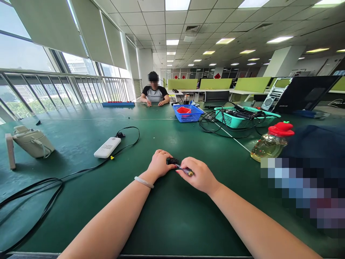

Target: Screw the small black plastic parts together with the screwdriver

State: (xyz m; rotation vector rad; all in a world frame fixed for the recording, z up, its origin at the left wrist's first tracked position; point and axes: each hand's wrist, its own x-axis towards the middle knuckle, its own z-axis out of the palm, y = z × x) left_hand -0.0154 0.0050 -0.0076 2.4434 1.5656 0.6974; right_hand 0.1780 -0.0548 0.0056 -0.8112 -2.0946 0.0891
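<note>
My left hand (159, 163), with a pale bangle at the wrist, is closed on a small black object (173, 161) low over the green table (178, 216). What kind of object it is, I cannot make out. From the other side my right hand (199, 175) grips a small screwdriver (189, 173), its yellowish handle end pointing towards me. The thin shaft slants up to the left and its tip meets or nearly touches the black object. My fingers partly cover both things.
Left lie a white power bank-like box (107, 147) with a black cable (81, 171) and a beige bag (35, 142). Ahead stand a blue basket (188, 117) and a green basket (234, 122) of cables. A red-lidded bottle (269, 144) is right. A person (155, 94) sits opposite.
</note>
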